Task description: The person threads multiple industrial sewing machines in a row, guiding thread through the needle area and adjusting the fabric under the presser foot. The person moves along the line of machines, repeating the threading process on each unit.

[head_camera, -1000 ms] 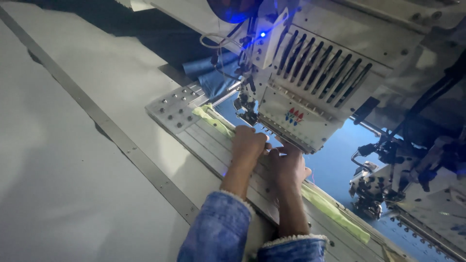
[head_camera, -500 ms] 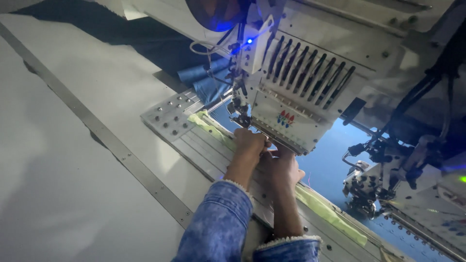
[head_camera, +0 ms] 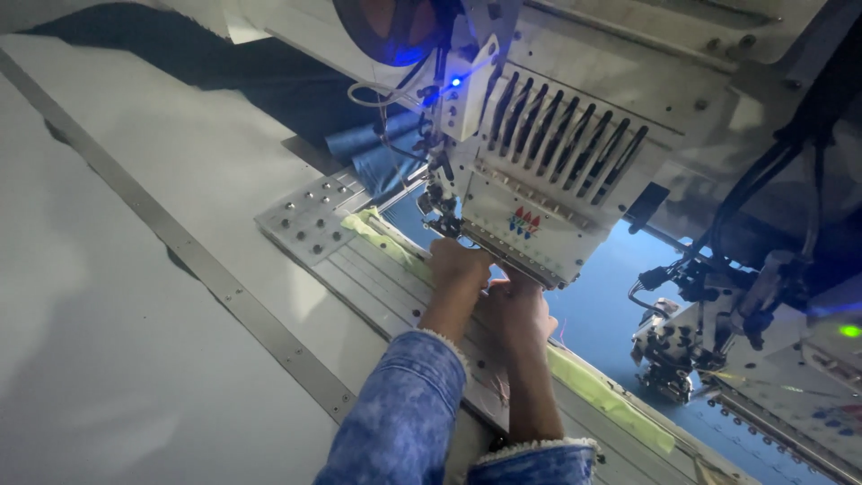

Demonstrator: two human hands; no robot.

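Currently both my hands, left hand (head_camera: 460,266) and right hand (head_camera: 519,310), sit curled under the embroidery head (head_camera: 548,193), steadying blue fabric (head_camera: 602,305); can't tell what they grip.

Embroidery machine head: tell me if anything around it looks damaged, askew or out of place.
Nothing stands out. Both hands, left hand and right hand, are tucked under the embroidery head; the yellow-green strip lies flat along the frame rail.

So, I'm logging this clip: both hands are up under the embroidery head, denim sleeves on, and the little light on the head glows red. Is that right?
One detail is wrong: the light on the embroidery head glows blue, not red, as the head view shows. The rest stands: left hand and right hand reach under the head, in denim sleeves.
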